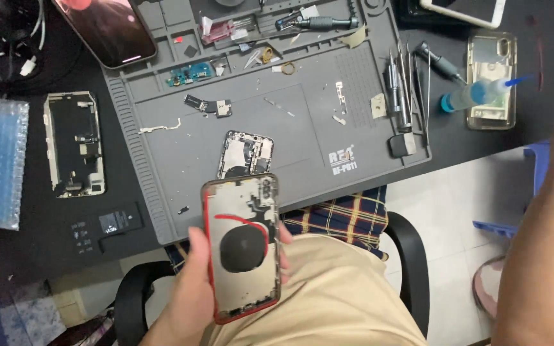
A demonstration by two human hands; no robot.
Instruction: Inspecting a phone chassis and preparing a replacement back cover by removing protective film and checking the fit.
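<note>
Cradling a red phone housing (243, 247), left hand (190, 288) wraps fingers around its edges over the lap.

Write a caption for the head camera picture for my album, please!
A left hand holds an opened red phone housing above a grey repair mat scattered with phone parts.

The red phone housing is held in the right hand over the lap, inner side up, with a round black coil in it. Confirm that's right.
One thing is off: the left hand, not the right, holds the red phone housing, as the head view shows. It is over the lap, inner side up, with the round black coil inside.
</note>
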